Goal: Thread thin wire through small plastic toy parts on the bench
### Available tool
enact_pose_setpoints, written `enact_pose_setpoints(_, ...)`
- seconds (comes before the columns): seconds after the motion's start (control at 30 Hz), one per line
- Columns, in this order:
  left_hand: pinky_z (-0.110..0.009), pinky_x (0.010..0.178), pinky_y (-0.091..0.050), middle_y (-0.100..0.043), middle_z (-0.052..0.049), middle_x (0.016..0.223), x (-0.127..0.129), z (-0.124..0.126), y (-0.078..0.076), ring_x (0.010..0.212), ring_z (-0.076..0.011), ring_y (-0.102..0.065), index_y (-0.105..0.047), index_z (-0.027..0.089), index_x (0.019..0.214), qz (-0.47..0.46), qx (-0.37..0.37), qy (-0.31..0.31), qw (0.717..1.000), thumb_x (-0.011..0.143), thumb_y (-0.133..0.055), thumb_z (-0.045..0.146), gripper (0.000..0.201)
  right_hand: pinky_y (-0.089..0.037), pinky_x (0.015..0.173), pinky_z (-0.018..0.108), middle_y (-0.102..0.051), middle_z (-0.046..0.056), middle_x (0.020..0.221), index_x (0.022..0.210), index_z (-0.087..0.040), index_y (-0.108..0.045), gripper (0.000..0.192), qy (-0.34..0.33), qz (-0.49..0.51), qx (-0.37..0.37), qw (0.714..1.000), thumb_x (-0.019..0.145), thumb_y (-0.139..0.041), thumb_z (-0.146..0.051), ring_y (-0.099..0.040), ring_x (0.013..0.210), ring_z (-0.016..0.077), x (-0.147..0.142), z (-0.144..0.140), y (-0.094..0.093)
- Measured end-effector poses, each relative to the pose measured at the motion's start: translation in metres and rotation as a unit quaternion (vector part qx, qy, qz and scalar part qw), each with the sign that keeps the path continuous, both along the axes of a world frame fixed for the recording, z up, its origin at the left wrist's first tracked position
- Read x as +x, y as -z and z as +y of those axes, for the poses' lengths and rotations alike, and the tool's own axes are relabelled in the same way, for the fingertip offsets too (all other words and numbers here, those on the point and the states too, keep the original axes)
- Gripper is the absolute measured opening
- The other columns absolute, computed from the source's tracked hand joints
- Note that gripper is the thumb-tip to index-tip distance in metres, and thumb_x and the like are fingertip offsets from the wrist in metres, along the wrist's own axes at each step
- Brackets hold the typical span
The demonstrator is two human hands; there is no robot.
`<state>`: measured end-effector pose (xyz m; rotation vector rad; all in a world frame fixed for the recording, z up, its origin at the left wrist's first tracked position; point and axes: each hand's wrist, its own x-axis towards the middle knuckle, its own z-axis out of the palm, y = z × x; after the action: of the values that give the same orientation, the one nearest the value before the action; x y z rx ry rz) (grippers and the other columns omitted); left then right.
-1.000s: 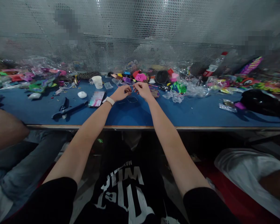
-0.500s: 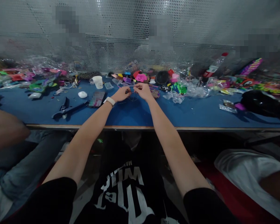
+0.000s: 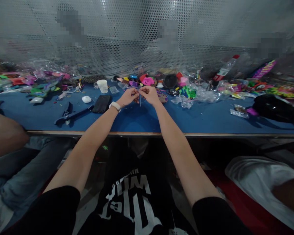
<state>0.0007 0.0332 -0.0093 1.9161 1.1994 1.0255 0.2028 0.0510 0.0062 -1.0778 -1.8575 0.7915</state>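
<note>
My left hand and my right hand meet fingertip to fingertip above the blue table. Between them they pinch a thin pale needle-like wire that stands almost upright. A faint thread or wire loop hangs below it; its shape is too small to tell. A white watch sits on my left wrist.
A dark phone, a white cup, a white oval case and a black tool lie left of my hands. Colourful small parts and clear bags crowd the far edge. Other people's limbs flank me on both sides.
My fingertips have closed together and the wire now stands upright between them. The phone's screen, lit before, is dark.
</note>
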Motion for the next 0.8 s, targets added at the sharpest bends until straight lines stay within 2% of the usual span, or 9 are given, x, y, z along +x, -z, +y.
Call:
enact_pose_setpoints(0.3, -0.046, 0.092, -0.072, -0.076, -0.007, 0.097, -0.003, 0.009, 0.003, 0.084, -0.0209, -0.081, -0.062, 0.024, 0.114, -0.040, 0.025, -0.025, 0.999, 0.122, -0.065, 0.036, 0.015, -0.077, 0.098, 0.052, -0.088, 0.013, 0.113, 0.139, -0.024, -0.083, 0.068, 0.004, -0.004, -0.013, 1.000, 0.101, -0.087, -0.081, -0.087, 0.101, 0.0324, -0.003, -0.003, -0.002)
enact_pose_setpoints(0.43, -0.047, 0.094, -0.071, -0.077, -0.007, 0.099, -0.005, 0.011, 0.003, 0.085, -0.0213, -0.080, -0.060, 0.024, 0.111, -0.042, 0.035, -0.038, 0.998, 0.122, -0.065, 0.035, 0.016, -0.077, 0.094, 0.050, -0.087, 0.012, 0.109, 0.139, -0.024, -0.084, 0.067, 0.013, 0.008, -0.018, 1.000, 0.105, -0.082, -0.081, -0.087, 0.097, 0.0314, -0.003, -0.003, -0.002)
enact_pose_setpoints(0.6, -0.051, 0.095, -0.073, -0.076, -0.007, 0.097, -0.006, 0.009, 0.001, 0.086, -0.0232, -0.080, -0.064, 0.023, 0.118, -0.054, 0.039, -0.045, 0.997, 0.122, -0.067, 0.042, 0.019, -0.077, 0.091, 0.051, -0.087, 0.013, 0.110, 0.137, -0.023, -0.085, 0.071, 0.004, 0.007, -0.001, 1.000, 0.106, -0.078, -0.086, -0.086, 0.097, 0.0324, -0.002, 0.005, 0.004)
enact_pose_setpoints(0.8, -0.052, 0.100, -0.073, -0.078, -0.008, 0.101, -0.003, 0.008, 0.000, 0.090, -0.0243, -0.082, -0.065, 0.023, 0.120, -0.058, 0.041, -0.025, 0.997, 0.121, -0.068, 0.038, 0.016, -0.076, 0.092, 0.051, -0.088, 0.014, 0.117, 0.143, -0.023, -0.084, 0.072, 0.003, -0.008, 0.028, 1.000, 0.105, -0.079, -0.084, -0.087, 0.100, 0.0332, 0.001, 0.009, 0.006)
